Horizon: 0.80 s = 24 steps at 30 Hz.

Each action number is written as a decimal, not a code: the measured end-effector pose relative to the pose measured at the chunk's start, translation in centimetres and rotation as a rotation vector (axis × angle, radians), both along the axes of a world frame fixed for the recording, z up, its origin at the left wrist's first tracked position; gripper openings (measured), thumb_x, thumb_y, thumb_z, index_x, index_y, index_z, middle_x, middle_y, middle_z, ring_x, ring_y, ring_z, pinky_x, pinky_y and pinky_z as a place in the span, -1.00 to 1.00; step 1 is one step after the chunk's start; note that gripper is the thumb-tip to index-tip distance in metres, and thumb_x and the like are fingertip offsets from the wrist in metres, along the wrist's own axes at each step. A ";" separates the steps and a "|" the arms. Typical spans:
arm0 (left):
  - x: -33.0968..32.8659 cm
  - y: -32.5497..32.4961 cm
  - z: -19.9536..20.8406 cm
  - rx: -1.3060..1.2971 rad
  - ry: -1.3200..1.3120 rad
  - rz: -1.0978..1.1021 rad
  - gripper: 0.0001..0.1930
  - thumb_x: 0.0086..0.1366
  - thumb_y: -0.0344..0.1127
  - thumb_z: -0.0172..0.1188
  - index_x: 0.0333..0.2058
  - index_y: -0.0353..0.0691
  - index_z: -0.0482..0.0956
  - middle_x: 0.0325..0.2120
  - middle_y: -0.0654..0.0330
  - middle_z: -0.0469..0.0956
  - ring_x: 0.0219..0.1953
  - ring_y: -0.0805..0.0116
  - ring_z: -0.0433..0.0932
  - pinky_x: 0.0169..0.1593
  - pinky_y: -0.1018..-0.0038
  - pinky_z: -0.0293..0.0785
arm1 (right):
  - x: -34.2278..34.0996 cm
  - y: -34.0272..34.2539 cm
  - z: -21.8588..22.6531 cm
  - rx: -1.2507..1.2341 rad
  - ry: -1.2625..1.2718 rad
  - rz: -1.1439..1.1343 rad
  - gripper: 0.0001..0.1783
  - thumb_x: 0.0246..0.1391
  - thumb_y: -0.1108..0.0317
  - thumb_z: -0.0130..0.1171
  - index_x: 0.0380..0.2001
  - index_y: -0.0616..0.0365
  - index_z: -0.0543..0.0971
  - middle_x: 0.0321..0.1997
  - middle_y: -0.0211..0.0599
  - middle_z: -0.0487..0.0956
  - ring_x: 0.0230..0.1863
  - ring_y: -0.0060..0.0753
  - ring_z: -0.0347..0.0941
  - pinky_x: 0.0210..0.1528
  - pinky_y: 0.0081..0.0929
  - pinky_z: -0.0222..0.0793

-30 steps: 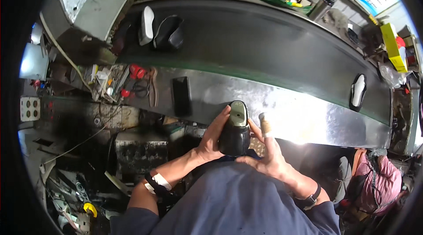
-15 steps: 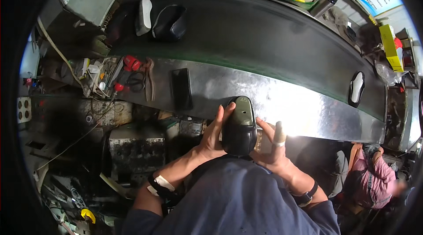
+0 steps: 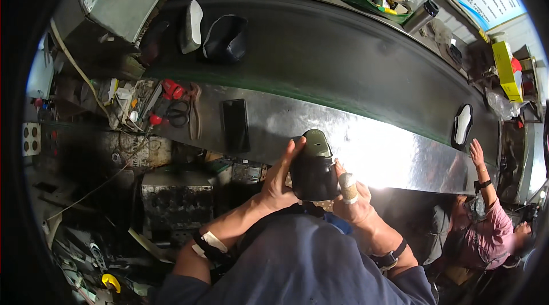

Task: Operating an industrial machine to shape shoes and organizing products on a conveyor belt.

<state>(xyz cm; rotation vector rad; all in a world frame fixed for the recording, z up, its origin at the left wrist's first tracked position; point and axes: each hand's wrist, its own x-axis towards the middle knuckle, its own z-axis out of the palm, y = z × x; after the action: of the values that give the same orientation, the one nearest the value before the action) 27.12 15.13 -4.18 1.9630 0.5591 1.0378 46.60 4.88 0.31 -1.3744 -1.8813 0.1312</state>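
Close to my body, both hands hold a shoe last point(image 3: 316, 142), olive green at its exposed end, with a black shoe upper point(image 3: 313, 177) pulled over the rest. My left hand point(image 3: 277, 179) grips its left side, fingers along the edge and thumb low beside the upper. On the opposite side my right hand point(image 3: 351, 199) presses against the black upper; one of its fingers is wrapped in tan tape. The underside of the last is hidden. Beyond it, a black phone point(image 3: 235, 125) lies on the shiny metal ledge point(image 3: 286, 113).
A dark conveyor belt point(image 3: 354, 53) runs behind the ledge, carrying a white-soled piece point(image 3: 193, 26), a black upper point(image 3: 225, 38) and a white-and-black shoe piece point(image 3: 463, 125). Pincers point(image 3: 195, 109) and scissors point(image 3: 177, 113) lie left. A co-worker's hand point(image 3: 477, 153) reaches in at right.
The last has tilted and turned slightly in my hands, and my right hand has closed in against the upper. At right, the co-worker's arm has stretched out toward the belt.
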 end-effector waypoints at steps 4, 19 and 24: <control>1.3 2.4 2.9 -0.056 0.086 -0.046 0.03 0.00 -0.57 0.39 0.42 -0.39 0.00 0.36 -0.19 0.21 0.36 -0.12 0.29 0.37 0.21 0.31 | 1.0 1.8 0.5 -0.002 0.000 -0.068 -0.41 -0.03 0.68 0.07 0.16 0.60 0.36 0.13 0.30 0.54 -0.07 0.19 0.65 -0.19 -0.21 0.63; -7.4 1.6 6.1 -0.307 -0.158 0.280 0.08 -0.07 -0.45 0.60 0.38 -0.40 0.10 0.27 -0.04 0.35 0.30 0.19 0.38 0.34 0.28 0.31 | -4.7 18.1 5.3 -0.411 0.931 0.038 -0.09 0.21 0.20 0.34 0.43 0.30 0.07 -0.11 -0.04 0.70 -0.06 -0.20 0.66 0.02 -0.33 0.56; -15.2 -2.9 8.4 -0.359 -0.265 0.430 0.34 -0.04 -0.46 0.60 0.48 -0.21 -0.33 0.30 -0.03 0.27 0.31 0.14 0.35 0.34 0.21 0.34 | -20.5 28.2 -4.8 -0.771 0.134 0.122 0.34 -0.06 -0.22 0.44 0.50 0.05 -0.20 0.17 0.13 0.48 0.09 0.06 0.51 0.12 -0.07 0.47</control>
<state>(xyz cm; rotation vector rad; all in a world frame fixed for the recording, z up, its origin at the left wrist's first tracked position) 11.90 12.24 4.22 1.3938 0.9689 1.3287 26.08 33.06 -4.53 -1.6726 -1.8710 1.0729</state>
